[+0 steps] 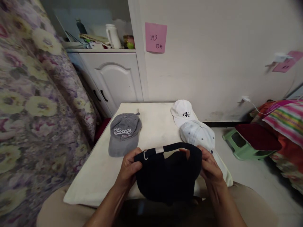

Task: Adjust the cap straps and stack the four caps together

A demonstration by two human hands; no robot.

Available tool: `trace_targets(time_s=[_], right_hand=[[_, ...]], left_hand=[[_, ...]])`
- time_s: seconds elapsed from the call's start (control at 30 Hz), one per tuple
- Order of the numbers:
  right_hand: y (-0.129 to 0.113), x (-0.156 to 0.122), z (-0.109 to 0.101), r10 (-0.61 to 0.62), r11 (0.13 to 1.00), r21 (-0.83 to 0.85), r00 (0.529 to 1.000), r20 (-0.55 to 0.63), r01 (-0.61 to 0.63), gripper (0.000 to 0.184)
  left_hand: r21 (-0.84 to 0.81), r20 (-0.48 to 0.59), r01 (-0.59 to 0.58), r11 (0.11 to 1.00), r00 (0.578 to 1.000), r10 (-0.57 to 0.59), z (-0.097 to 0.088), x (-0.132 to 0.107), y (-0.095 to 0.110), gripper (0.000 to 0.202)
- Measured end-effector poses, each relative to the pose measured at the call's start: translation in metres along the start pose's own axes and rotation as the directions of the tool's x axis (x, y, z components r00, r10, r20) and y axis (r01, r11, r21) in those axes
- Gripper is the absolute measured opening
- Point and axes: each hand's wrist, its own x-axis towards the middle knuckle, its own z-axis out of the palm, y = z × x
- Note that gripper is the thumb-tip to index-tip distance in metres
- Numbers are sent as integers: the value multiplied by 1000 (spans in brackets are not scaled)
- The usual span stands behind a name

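A dark baseball cap (pixel 168 179) is held up near the front edge of the table, its adjustable back strap and metal buckle facing up. My left hand (pixel 129 165) pinches the strap side by the buckle. On the opposite side, my right hand (pixel 210 165) grips the cap's edge. Beyond the left hand lies a grey cap (pixel 125 134) with "Always" lettering on its front. A white cap (pixel 182 112) marked CK rests at the back right. Overlapping it in front is a pale denim cap (pixel 199 135), partly hidden behind the dark cap and right hand.
The caps lie on a cream-covered table (pixel 94 183) against the wall. A floral curtain (pixel 35 110) hangs at left, beside a white cabinet (pixel 115 78) with a white jug (pixel 113 36) on its shelf. At right stands a green stool (pixel 236 143) with a dark red top.
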Motion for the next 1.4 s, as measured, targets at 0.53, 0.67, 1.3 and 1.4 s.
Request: trace_targets(time_s=[0.53,0.67,1.3,1.4], right_hand=[[-3,-1,-10,191,932,-352,941,280,-84,18],[-10,-4,-14,229,931,-335,947,227,-145,21],[-15,-18,52,189,606,-792,954,231,71,20],[-13,-16,50,214,587,-808,951,224,58,20]], left_hand=[[421,56,179,889,973,-223,-13,-15,13,24],[423,13,201,883,974,-228,-2,-16,10,26],[487,-22,395,779,897,-441,32,-30,-10,28],[459,-3,410,788,888,-459,35,-30,-9,26]])
